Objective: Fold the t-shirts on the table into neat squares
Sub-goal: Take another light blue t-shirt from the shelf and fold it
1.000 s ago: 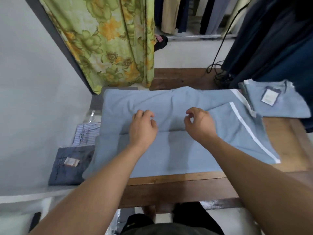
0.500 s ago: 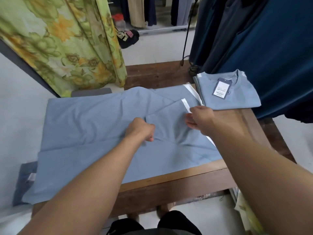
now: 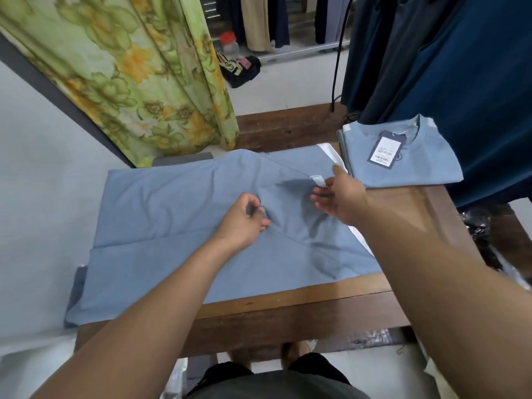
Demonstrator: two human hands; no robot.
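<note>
Head view: your left hand (image 3: 244, 221) pinches a crease in the light blue cotton t-shirt (image 3: 172, 203) spread on the brown wooden table (image 3: 288, 299); right hand (image 3: 341, 198) fingers clamp its white-trimmed sleeve (image 3: 319, 180). One tagged folded blue t-shirt (image 3: 417, 165) looks done; this one, barely begun.

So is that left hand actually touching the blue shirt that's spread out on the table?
Touching. The head view shows the left hand pinching a raised fold of the spread t-shirt between thumb and curled fingertips.

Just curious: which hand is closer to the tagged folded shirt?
Right. The right hand is just left of the folded shirt; the left hand is farther left, pinching the spread shirt.
</note>
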